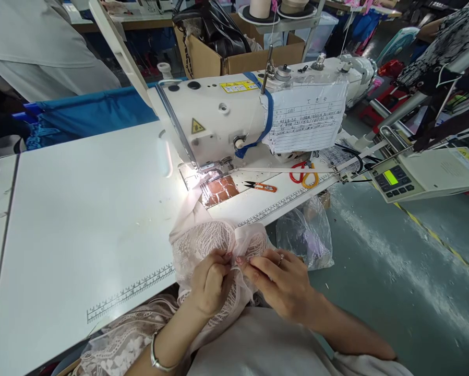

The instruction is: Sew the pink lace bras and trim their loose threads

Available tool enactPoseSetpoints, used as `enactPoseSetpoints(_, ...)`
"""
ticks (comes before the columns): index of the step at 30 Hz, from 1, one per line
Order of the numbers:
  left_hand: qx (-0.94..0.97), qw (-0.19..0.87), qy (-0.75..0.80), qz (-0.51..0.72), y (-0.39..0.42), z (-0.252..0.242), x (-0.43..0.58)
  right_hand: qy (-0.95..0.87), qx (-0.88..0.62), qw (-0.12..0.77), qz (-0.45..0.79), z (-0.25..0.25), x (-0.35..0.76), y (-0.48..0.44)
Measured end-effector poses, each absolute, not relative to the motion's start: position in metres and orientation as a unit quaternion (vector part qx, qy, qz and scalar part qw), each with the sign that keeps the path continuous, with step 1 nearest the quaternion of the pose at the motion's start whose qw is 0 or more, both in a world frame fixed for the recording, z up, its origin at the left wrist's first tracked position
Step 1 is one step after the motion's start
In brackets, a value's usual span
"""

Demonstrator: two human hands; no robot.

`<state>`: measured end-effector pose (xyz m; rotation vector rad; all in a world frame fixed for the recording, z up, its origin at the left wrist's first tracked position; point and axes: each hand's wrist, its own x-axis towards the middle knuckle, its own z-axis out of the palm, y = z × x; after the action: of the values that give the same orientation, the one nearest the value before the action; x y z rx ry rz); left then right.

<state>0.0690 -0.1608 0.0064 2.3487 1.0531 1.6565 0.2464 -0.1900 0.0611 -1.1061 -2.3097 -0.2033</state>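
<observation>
A pale pink lace bra (205,237) lies bunched over the front edge of the sewing table, in front of my body. My left hand (213,279) pinches its fabric near the middle, between the two cups. Close beside it, my right hand (279,282) pinches the same spot with thumb and forefinger. A pale strip of the fabric runs from the bra up to the needle area of the white sewing machine (206,112). The machine's lamp lights that area brightly. More pink lace (128,334) hangs over my lap at lower left.
Orange thread snips (263,187) and scissors with red and yellow handles (310,180) lie on the white table (81,209), right of the needle. A control box (430,175) juts out at right. Behind the machine stands a cardboard box (242,65). A plastic bag (304,235) hangs below the edge.
</observation>
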Motion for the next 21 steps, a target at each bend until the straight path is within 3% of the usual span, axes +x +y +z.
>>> enactPoseSetpoints(15,0.769,0.04,0.332,0.545,-0.161,0.003,0.069,-0.861,-0.404,0.304,-0.056,0.052,0.247,-0.187)
enactPoseSetpoints(21,0.766,0.058,0.327,0.55,-0.16,0.009,0.068,-0.78,-0.407,0.447,0.161,0.046,0.244,-0.185)
